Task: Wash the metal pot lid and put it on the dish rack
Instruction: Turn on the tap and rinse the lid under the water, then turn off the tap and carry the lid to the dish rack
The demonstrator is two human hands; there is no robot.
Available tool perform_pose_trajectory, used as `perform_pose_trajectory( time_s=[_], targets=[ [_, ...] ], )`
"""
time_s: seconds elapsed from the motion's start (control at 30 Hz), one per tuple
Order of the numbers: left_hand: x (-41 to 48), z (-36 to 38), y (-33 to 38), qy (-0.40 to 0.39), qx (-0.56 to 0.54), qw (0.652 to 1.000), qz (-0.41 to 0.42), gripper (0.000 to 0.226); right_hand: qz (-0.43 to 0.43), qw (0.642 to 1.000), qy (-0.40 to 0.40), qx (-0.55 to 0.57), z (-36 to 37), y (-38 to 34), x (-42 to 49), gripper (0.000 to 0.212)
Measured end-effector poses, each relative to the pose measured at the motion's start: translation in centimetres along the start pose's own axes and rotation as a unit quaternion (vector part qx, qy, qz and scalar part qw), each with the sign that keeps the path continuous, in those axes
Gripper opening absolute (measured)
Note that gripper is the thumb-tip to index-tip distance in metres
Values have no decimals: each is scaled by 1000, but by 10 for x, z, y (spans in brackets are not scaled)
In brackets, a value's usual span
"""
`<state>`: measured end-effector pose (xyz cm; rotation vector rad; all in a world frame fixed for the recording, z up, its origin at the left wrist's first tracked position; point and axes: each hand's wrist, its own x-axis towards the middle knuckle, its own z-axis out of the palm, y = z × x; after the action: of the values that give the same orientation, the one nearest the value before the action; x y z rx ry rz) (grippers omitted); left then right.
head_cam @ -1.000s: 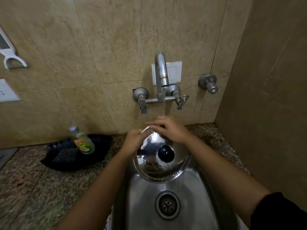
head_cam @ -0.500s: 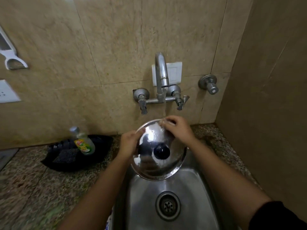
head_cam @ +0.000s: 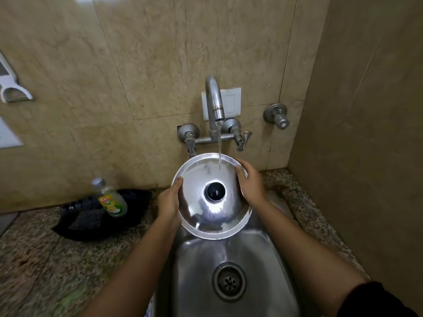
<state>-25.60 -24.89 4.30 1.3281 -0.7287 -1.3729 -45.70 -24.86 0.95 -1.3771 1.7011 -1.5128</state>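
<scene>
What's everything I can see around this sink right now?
Pot lid: one, shiny metal with a black knob, held over the sink under running water.
Tap: one, silver, on the wall, running.
Valve: one, silver, right of the tap.
Sink: one, steel, with a round drain.
Soap bottle: one, clear with a green-yellow label, in a black tray on the counter.
Left hand: grips the lid's left edge.
Right hand: grips its right edge.

There was one metal pot lid (head_cam: 212, 195), held by two hands, the left hand (head_cam: 168, 202) and the right hand (head_cam: 250, 183). One faucet (head_cam: 214, 106) ran over one sink (head_cam: 229, 282). On the bench (head_cam: 45, 259) stood one soap bottle (head_cam: 109, 199) and one black tray (head_cam: 91, 218).
</scene>
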Motion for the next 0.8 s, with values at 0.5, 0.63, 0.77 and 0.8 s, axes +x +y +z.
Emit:
perform_pose_trajectory(
  time_s=[0.5, 0.63, 0.77, 0.8],
  targets=[
    [-14, 20, -1, 3, 20, 999, 37, 28, 15, 995, 95, -29, -31, -30, 18, 41],
    [-20, 19, 4, 1, 42, 998, 53, 34, 3, 994, 77, -78, -24, -48, 39, 38],
    [-26, 14, 8, 5, 74, 995, 72, 38, 23, 978, 141, -153, -16, -55, 48, 26],
    [-27, 11, 9, 5, 85, 993, 76, 39, 23, 975, 148, -164, -15, -54, 49, 27]
  ],
)
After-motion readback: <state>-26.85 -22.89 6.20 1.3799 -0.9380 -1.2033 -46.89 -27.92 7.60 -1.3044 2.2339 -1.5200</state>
